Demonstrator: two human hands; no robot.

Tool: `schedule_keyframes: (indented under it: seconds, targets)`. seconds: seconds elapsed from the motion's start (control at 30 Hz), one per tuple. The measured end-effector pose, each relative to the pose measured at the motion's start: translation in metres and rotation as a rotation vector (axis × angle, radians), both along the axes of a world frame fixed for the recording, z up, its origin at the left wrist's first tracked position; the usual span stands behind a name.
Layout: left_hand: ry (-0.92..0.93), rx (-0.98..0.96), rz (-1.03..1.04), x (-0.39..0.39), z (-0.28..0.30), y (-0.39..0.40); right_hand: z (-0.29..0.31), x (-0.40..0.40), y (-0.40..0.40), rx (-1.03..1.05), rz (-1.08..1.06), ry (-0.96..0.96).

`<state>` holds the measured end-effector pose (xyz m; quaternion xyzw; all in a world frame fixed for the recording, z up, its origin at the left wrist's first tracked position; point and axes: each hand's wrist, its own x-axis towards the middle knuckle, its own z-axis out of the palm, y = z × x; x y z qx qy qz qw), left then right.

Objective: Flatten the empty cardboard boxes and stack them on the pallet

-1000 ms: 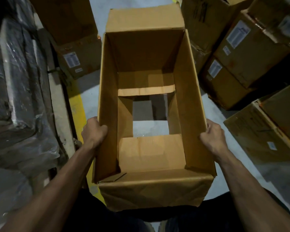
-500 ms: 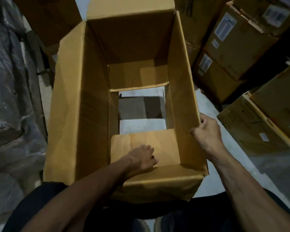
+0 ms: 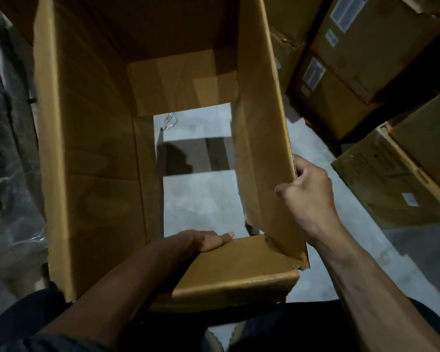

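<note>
An empty brown cardboard box (image 3: 92, 148) is held upright in front of me, open at top and bottom, so the grey floor shows through it. My left hand (image 3: 203, 241) reaches down inside the box and its fingers curl over the edge of the near bottom flap (image 3: 239, 265), which is pushed down flat against the near wall. My right hand (image 3: 305, 194) grips the top edge of the right wall, thumb inside and fingers outside. The far bottom flap (image 3: 183, 82) still juts inward.
Stacked brown cartons with white labels (image 3: 366, 54) crowd the right side, and another carton (image 3: 404, 174) sits near my right hand. Dark plastic-wrapped goods (image 3: 8, 148) line the left. Grey concrete floor (image 3: 328, 250) lies underfoot.
My left hand left the outer left wall, went inside the box and pushed the near bottom flap down. The bottom opening widened, and the box came closer.
</note>
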<state>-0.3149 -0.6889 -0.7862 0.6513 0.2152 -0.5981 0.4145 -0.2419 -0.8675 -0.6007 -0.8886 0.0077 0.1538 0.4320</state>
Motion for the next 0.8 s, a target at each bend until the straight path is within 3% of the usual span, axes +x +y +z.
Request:
schedule_keyframes:
  seconds: [0.13, 0.3, 0.5, 0.7, 0.8]
  targets:
    - [-0.108, 0.096, -0.180, 0.002, 0.009, -0.002, -0.003, 0.001, 0.006, -0.009, 0.016, 0.016]
    - [-0.553, 0.367, -0.375, -0.002, 0.044, 0.012, -0.009, 0.005, 0.008, -0.022, -0.006, 0.024]
    - [-0.970, 0.915, -0.485, -0.011, 0.116, 0.058, -0.010, 0.006, 0.007, -0.058, -0.055, 0.019]
    - [-1.166, 1.324, -0.151, -0.054, 0.167, 0.124, -0.001, -0.004, -0.002, -0.057, -0.107, 0.047]
    - [-1.072, 1.237, 0.147, -0.059, 0.171, 0.143, 0.005, -0.010, -0.006, -0.044, -0.124, 0.060]
